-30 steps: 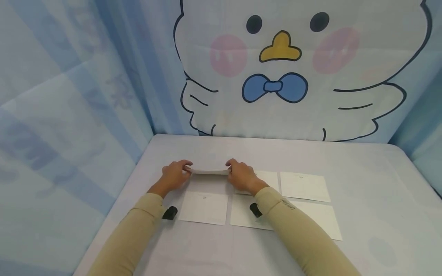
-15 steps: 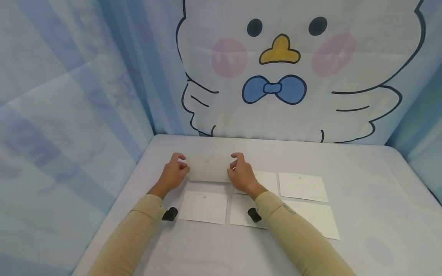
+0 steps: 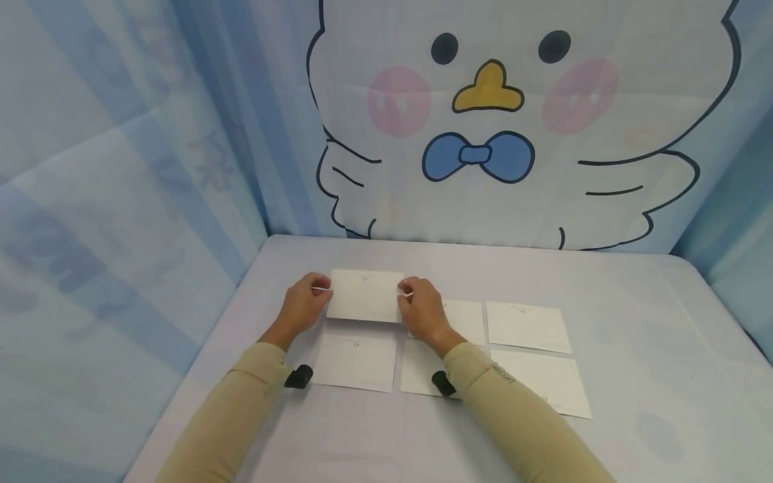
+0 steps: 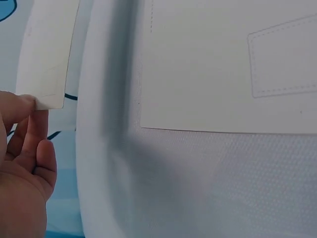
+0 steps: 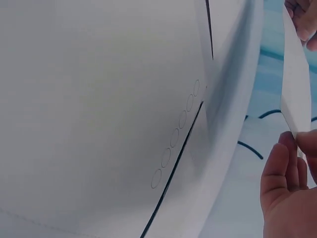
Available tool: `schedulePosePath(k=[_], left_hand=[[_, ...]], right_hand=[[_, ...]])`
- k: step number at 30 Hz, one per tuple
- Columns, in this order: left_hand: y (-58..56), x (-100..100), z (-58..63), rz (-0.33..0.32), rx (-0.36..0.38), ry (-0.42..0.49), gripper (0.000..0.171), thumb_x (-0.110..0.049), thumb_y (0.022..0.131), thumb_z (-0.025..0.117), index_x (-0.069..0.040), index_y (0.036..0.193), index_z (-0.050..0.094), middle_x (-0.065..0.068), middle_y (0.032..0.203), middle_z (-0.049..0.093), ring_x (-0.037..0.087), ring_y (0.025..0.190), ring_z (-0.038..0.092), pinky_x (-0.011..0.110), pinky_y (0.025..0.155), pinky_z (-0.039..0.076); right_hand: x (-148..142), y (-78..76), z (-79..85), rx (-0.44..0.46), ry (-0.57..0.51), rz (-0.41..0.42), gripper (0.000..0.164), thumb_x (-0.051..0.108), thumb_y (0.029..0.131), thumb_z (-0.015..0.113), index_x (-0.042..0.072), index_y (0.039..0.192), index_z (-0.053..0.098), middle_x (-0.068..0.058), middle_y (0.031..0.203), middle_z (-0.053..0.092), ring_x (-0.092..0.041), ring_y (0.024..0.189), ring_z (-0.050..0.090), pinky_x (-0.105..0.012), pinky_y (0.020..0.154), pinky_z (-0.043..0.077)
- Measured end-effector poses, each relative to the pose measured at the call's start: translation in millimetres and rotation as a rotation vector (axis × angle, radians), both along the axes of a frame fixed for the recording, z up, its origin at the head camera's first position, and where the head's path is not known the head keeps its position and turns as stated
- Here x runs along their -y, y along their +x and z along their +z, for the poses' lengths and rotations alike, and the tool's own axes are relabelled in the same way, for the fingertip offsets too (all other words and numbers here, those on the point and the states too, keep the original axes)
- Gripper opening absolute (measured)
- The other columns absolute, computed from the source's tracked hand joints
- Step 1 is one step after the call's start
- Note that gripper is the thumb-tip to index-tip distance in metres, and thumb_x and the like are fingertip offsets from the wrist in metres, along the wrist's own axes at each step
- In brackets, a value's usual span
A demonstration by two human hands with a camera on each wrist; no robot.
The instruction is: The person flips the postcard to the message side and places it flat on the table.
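A cream-white rectangular paper card (image 3: 365, 295) is held by its two short sides above the far left of the table, its face towards me. Near its top edge is a small printed mark, too small to read. My left hand (image 3: 302, 302) pinches the left side between thumb and fingers; the left wrist view shows the thumb on the card's corner (image 4: 47, 59). On the opposite side my right hand (image 3: 425, 308) pinches the card likewise. In the right wrist view the card (image 5: 296, 84) appears nearly edge-on between both hands.
Several similar cards lie flat in two rows: front left (image 3: 355, 362), front middle (image 3: 417, 369), front right (image 3: 549, 382), back middle (image 3: 465, 318) and back right (image 3: 528, 327). My right forearm partly covers some. A printed curtain (image 3: 483, 201) hangs behind the white-covered table (image 3: 634, 322).
The card between my hands was nearly edge-on a second ago; it has tipped so its face now shows. Both hands stay at its sides, having shifted only slightly.
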State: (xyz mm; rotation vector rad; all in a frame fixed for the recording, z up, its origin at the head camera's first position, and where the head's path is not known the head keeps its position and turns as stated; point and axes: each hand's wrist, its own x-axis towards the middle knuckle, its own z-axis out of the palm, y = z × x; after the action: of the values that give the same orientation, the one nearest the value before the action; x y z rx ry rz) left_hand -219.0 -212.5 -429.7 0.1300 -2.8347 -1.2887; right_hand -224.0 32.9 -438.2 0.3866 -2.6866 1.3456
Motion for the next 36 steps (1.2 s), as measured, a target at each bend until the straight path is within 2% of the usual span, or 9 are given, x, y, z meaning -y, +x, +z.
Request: schedulePosePath(k=[3, 8, 13, 17, 23, 29, 36], left_hand=[[0.8, -1, -2.0, -0.019, 0.004, -0.015, 0.037, -0.014, 0.098, 0.062, -0.002, 0.132, 0.057, 0.016, 0.129, 0.059, 0.031, 0.116, 0.056, 0.044, 0.097, 0.048], [1.2, -2, -5.9, -0.058, 0.072, -0.046, 0.051, -0.016, 0.095, 0.067, -0.005, 0.142, 0.052, 0.014, 0.139, 0.053, 0.030, 0.120, 0.052, 0.045, 0.097, 0.047], [1.8, -3, -13.0, -0.080, 0.118, -0.070, 0.055, -0.016, 0.094, 0.069, -0.005, 0.144, 0.051, 0.014, 0.142, 0.050, 0.031, 0.123, 0.050, 0.047, 0.099, 0.046], [2.3, -4, -18.0, -0.088, 0.130, -0.089, 0.055, -0.014, 0.093, 0.069, -0.004, 0.144, 0.051, 0.016, 0.143, 0.050, 0.033, 0.124, 0.051, 0.048, 0.099, 0.045], [2.5, -9, -19.4, -0.096, 0.153, -0.135, 0.055, -0.013, 0.093, 0.069, -0.003, 0.144, 0.051, 0.018, 0.138, 0.053, 0.032, 0.121, 0.053, 0.047, 0.100, 0.045], [4.6, -12, -17.6, -0.098, 0.163, -0.179, 0.052, -0.011, 0.092, 0.070, 0.001, 0.140, 0.054, 0.017, 0.124, 0.058, 0.030, 0.111, 0.055, 0.045, 0.098, 0.046], [8.7, -11, -19.3, -0.117, 0.179, -0.190, 0.052, -0.009, 0.092, 0.070, 0.004, 0.140, 0.053, 0.018, 0.121, 0.059, 0.029, 0.106, 0.055, 0.045, 0.096, 0.047]], right_hand=[[0, 1.8, 0.1, 0.031, 0.020, 0.022, 0.033, 0.004, 0.092, 0.059, -0.006, 0.123, 0.063, -0.016, 0.110, 0.061, -0.026, 0.094, 0.062, -0.041, 0.087, 0.051], [1, 3.0, -0.6, 0.082, 0.092, 0.050, 0.047, 0.006, 0.089, 0.064, -0.008, 0.134, 0.057, -0.018, 0.117, 0.058, -0.026, 0.095, 0.061, -0.039, 0.087, 0.051], [2, 3.1, -3.4, 0.127, 0.155, 0.067, 0.055, 0.009, 0.086, 0.065, -0.009, 0.137, 0.053, -0.022, 0.122, 0.056, -0.030, 0.107, 0.054, -0.042, 0.095, 0.046], [2, 3.3, -4.2, 0.157, 0.211, 0.077, 0.057, 0.010, 0.086, 0.065, -0.009, 0.139, 0.052, -0.026, 0.128, 0.053, -0.034, 0.115, 0.051, -0.045, 0.103, 0.042], [1, 2.4, -4.3, 0.208, 0.267, 0.081, 0.058, 0.011, 0.089, 0.067, -0.007, 0.141, 0.050, -0.028, 0.132, 0.047, -0.036, 0.121, 0.052, -0.045, 0.104, 0.041], [3, 2.6, -6.1, 0.233, 0.279, 0.115, 0.057, 0.008, 0.089, 0.069, -0.011, 0.139, 0.050, -0.029, 0.131, 0.048, -0.037, 0.120, 0.052, -0.046, 0.104, 0.042], [6, 6.0, -7.9, 0.229, 0.342, 0.156, 0.055, 0.007, 0.090, 0.068, -0.013, 0.138, 0.050, -0.030, 0.128, 0.050, -0.036, 0.119, 0.052, -0.045, 0.102, 0.043]])
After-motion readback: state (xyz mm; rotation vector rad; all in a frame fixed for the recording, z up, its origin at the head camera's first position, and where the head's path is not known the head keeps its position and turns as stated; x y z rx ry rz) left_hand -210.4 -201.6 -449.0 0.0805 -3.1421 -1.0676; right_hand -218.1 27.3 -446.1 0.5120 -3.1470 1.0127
